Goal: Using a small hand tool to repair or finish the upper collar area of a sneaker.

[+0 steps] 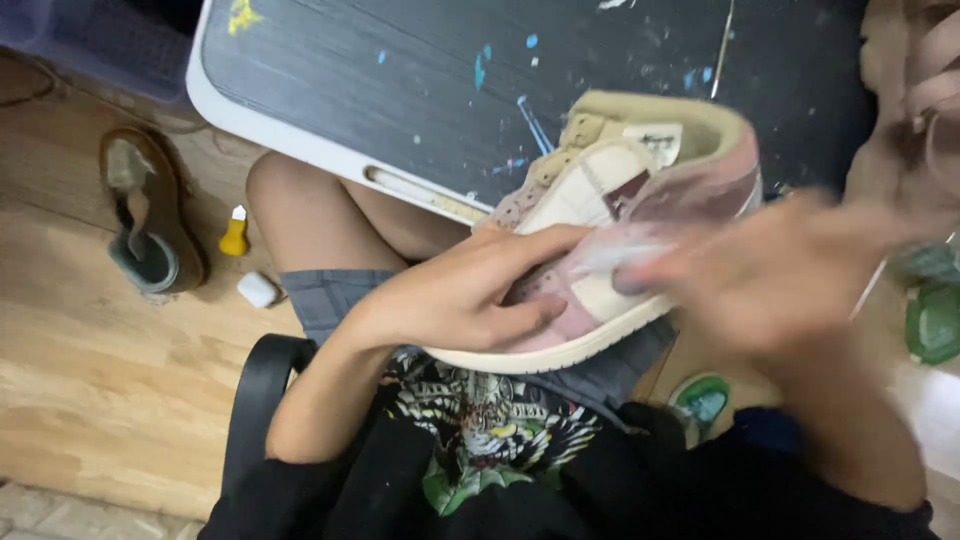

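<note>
from the head view, looking down over your lap, your left hand (465, 295) is wrapped over the side of a cream and dusty-pink sneaker (610, 215), fingers spread and curled against its upper so the shoe is gripped on its side above your thigh, sole edge facing you, heel collar tipped up toward the table. your right hand (770, 275) is motion-blurred just beside the shoe's middle; something pale and whitish sits at its fingertips against the upper, but you cannot tell what it is or how tightly the fingers close on it. behind the shoe runs a dark, paint-flecked table (420, 90) with a white rim, its edge near the toe. on the wooden floor to your left lie a worn brown sandal (150, 210), a small yellow bottle (234, 233) with a white tip, and a white cap (258, 289) near your knee. to your right, green-tinted objects (935, 320) sit blurred at the frame's edge, partly hidden by your right forearm
</note>
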